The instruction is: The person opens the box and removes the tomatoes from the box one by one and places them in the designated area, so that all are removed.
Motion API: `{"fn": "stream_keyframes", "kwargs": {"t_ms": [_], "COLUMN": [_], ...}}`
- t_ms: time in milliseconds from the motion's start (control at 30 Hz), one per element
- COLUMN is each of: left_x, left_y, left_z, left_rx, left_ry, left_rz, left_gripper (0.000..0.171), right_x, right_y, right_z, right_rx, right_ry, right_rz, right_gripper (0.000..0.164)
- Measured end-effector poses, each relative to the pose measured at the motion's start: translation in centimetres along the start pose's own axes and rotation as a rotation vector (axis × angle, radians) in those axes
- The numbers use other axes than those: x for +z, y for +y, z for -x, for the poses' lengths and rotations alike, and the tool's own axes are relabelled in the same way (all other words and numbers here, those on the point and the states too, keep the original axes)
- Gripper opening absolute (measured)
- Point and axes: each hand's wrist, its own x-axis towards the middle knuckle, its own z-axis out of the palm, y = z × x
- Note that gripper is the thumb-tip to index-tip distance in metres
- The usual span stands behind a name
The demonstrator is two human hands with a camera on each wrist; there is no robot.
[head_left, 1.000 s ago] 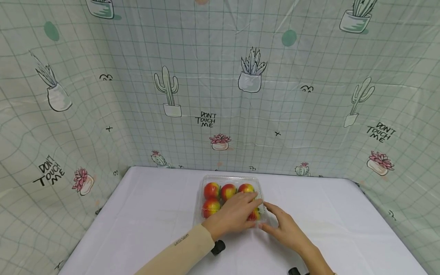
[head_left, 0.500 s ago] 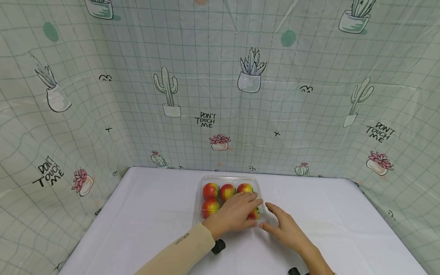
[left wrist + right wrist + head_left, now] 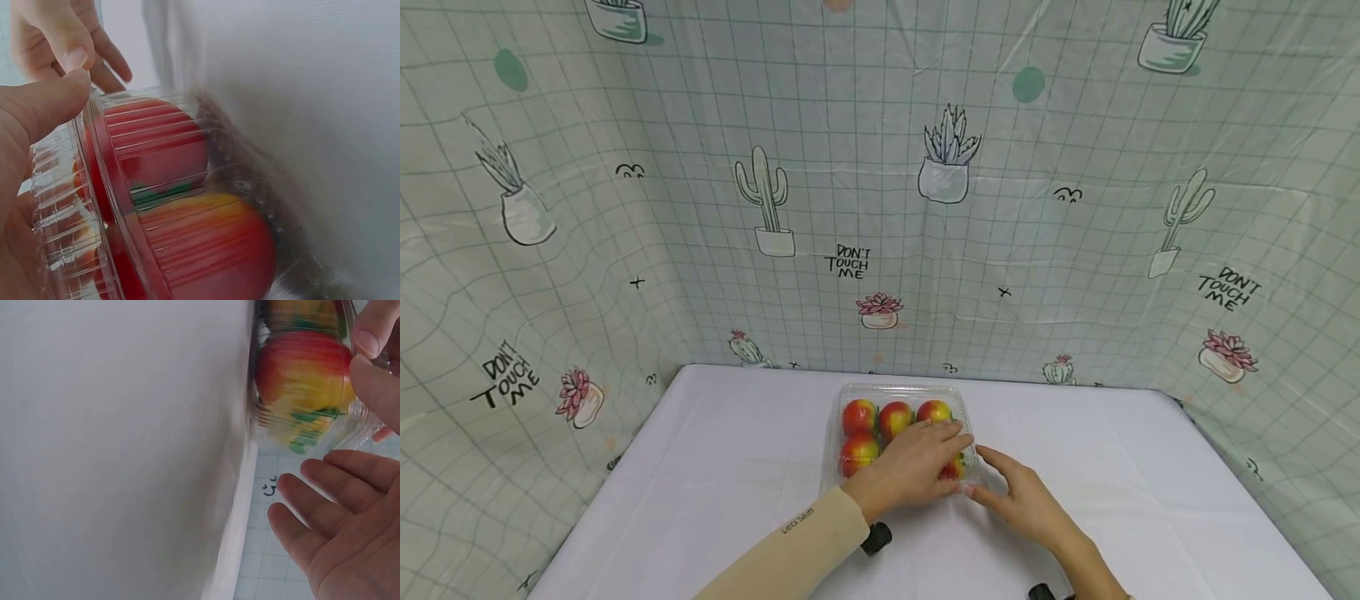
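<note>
A clear plastic clamshell box (image 3: 901, 392) holding several red-and-yellow round fruits (image 3: 860, 417) sits near the middle of the table. My left hand (image 3: 917, 462) lies over the lid with its fingers extended, covering part of the fruit. At the near rim, my left thumb (image 3: 53, 103) presses on the edge. My right hand (image 3: 1022, 500) is at the near right corner, its thumb (image 3: 378, 387) against the rim beside the left thumb. The right fingers (image 3: 319, 503) reach out fairly straight along the box's right side. Green leaf shapes show on the fruit (image 3: 303, 369).
A white cloth (image 3: 737, 467) covers the table. Behind and at both sides hangs a grid-patterned curtain (image 3: 880, 208) with cactus prints. A black wrist device (image 3: 876, 539) shows below the left hand, another black device (image 3: 1041, 592) by the right wrist.
The right index finger has shifted slightly left, closer to the box's right edge. The left hand and the box look almost unchanged.
</note>
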Motion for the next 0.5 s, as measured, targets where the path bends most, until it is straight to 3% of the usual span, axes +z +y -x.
{"fn": "stream_keyframes", "kwargs": {"t_ms": [500], "left_x": [0.03], "left_y": [-0.43], "left_z": [-0.21], "left_rx": [0.070], "left_ry": [0.004], "left_rz": [-0.073], "left_gripper": [0.064], "right_x": [0.15], "right_y": [-0.03], "right_z": [-0.19], "right_rx": [0.015], "right_ry": [0.004], "right_rz": [-0.031], "right_gripper": [0.074]}}
